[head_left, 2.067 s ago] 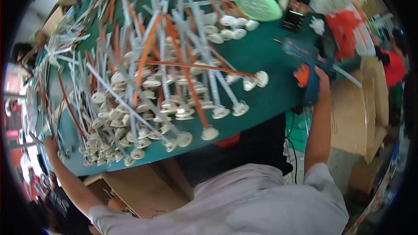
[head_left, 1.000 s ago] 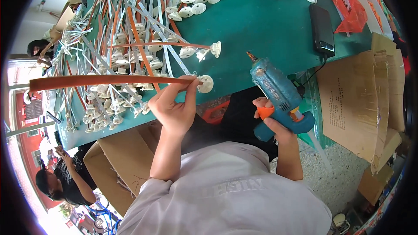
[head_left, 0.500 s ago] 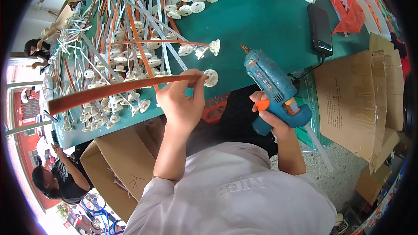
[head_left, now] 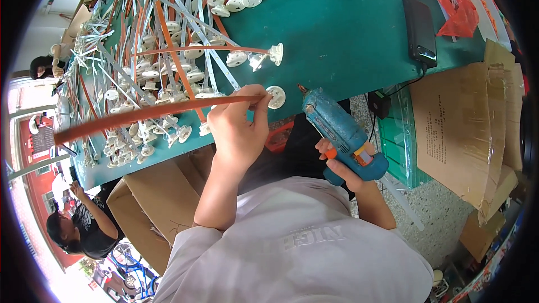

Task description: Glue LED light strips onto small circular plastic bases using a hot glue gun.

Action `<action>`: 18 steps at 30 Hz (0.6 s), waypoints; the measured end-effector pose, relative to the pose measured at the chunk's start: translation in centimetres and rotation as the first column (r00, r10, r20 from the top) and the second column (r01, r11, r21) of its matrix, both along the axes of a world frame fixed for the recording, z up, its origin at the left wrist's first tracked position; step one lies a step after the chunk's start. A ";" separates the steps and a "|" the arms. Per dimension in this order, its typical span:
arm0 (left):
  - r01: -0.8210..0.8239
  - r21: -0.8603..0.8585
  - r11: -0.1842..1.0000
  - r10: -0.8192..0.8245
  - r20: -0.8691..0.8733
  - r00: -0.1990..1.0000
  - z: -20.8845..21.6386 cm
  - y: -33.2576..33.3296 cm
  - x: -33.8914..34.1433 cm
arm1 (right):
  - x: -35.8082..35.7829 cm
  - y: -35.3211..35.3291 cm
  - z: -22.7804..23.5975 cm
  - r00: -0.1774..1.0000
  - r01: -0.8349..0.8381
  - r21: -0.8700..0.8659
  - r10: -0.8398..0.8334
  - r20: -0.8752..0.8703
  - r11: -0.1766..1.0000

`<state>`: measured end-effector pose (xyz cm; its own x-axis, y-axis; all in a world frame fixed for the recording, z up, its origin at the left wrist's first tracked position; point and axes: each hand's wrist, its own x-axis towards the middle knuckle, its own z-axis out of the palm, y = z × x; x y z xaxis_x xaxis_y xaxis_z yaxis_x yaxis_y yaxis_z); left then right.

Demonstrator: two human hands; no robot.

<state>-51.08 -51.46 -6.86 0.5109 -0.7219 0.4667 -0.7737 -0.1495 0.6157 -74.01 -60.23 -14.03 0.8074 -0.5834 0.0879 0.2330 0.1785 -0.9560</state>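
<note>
My left hand [head_left: 238, 129] pinches the near end of a long orange strip [head_left: 151, 111] between thumb and fingers [head_left: 261, 102], closed tight on it. The strip runs out to my left, low over the table edge, and its gripped end meets a small white disc [head_left: 276, 96] lying on the green table [head_left: 337, 28]. I cannot tell whether strip and disc are already joined.

My right hand [head_left: 343, 163] is wrapped closed around the handle of a blue glue gun [head_left: 337, 129]. Its nozzle points up toward the disc and sits just beside it, not touching.

Beyond my fingers, the table holds a big heap of finished sticks [head_left: 146, 56], white and orange, each ending in a white disc. One orange stick with a white end piece [head_left: 275, 54] lies apart from the heap. A black phone [head_left: 421, 30] with a cable rests to the right, near flat cardboard [head_left: 466, 123].

The risk, as I judge it, is my fingertips: they sit so close to the disc that hot glue could reach them. The long strip could also sag or swing and pull its end off the disc before any glue holds.
</note>
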 end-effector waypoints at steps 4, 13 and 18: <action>-0.030 0.066 0.997 0.028 0.022 0.999 0.3 -0.1 -0.2 | -0.2 0.3 0.2 0.998 -0.018 -0.011 0.017 -0.056 1.000; -0.028 0.077 0.997 0.027 0.014 1.000 0.6 0.1 -0.2 | -0.3 0.1 -0.1 0.999 -0.015 -0.058 0.012 -0.047 0.998; -0.019 0.072 0.997 0.018 0.022 1.000 0.5 0.1 -0.1 | -0.3 0.1 0.3 0.998 -0.012 -0.073 0.008 -0.060 0.997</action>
